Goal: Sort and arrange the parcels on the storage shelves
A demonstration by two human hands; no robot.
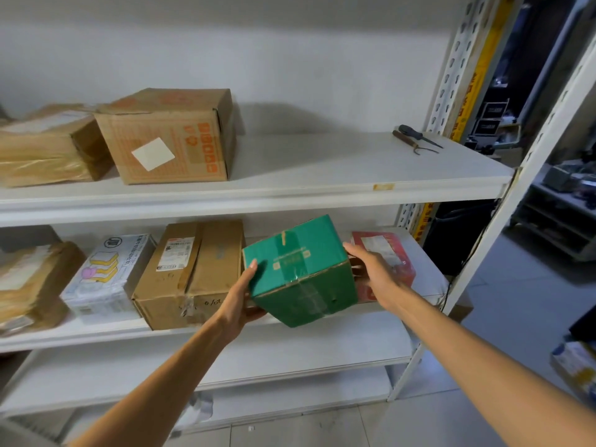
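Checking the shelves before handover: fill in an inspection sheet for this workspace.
Surface: white upper shelf partly bare; middle shelf nearly full.
Job's things: green box held tilted in front of the middle shelf, between a brown carton and a red parcel; an orange-printed carton and a taped parcel on the upper shelf.
Clutter: two hand tools at the upper shelf's right end.
Hands: left hand and right hand grip the green box from either side.
Cables: a dark cable hangs by the right post.
Surroundings: white wall, tiled floor, dim racks to the right.
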